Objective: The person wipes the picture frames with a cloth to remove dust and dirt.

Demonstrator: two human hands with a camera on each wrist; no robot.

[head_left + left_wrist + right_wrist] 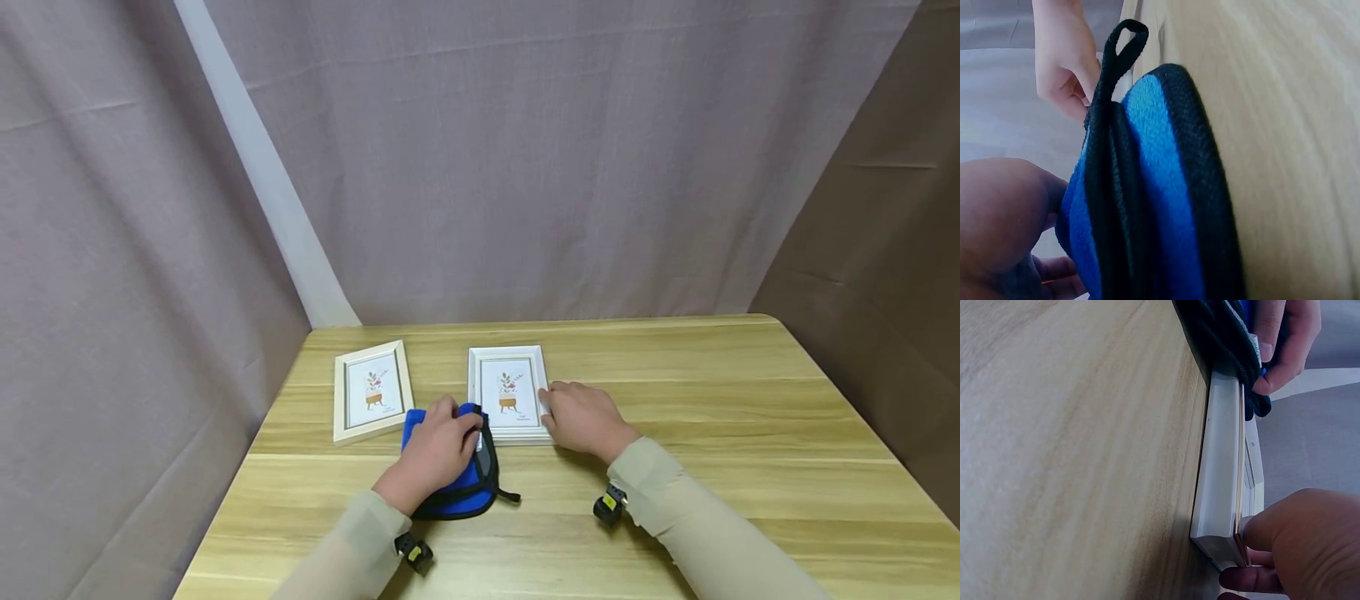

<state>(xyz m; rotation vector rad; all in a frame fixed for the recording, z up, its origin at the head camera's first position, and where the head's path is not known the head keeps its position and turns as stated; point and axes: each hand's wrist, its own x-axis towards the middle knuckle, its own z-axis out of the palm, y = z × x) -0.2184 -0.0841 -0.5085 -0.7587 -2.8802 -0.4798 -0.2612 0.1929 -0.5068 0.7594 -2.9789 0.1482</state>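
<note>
My left hand grips a folded blue cloth with black edging and a hanging loop. Its thumb and fingertips pinch the black border beside a small whitish label, seen from the right wrist. The cloth overlaps the lower left corner of a white picture frame, which lies face up with a potted-plant print. At that frame's right side, my right hand holds the edge, thumb on the face near the corner and fingers at the outer side. Part of the cloth is hidden under the left hand.
A cream picture frame with a similar print lies to the left, slightly turned. Both frames are on a wood-grain table. Greyish curtains hang behind and at the left, with a brown one at the right.
</note>
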